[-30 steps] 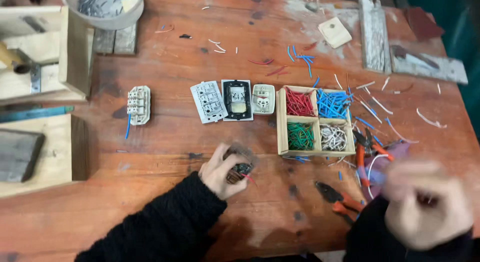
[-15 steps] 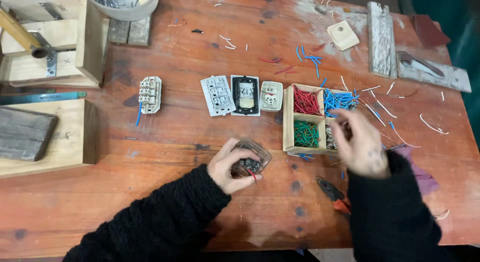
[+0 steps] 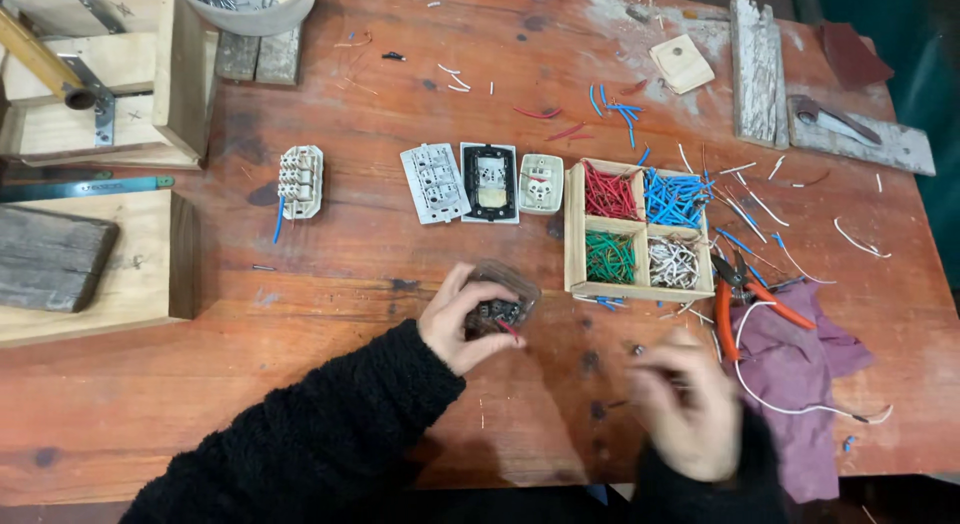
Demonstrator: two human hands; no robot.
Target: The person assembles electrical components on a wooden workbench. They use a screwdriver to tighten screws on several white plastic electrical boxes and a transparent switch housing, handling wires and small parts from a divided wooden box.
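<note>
Our left hand (image 3: pixel 455 324) grips the socket module (image 3: pixel 497 306) above the bench (image 3: pixel 330 274); our blurred right hand (image 3: pixel 688 409) we cannot read. We should steady the module, terminals up.

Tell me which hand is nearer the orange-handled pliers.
Right. The right hand hovers just below-left of the orange-handled pliers; the left hand holds a small dark switch module farther left.

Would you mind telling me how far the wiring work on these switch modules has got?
Done: one white terminal module with a blue wire fitted lies apart. In hand: the left hand holds a dark switch module with a red wire at it; the right hand is blurred. Left: three modules lie beside the wooden four-compartment wire box, no wires visible.
</note>
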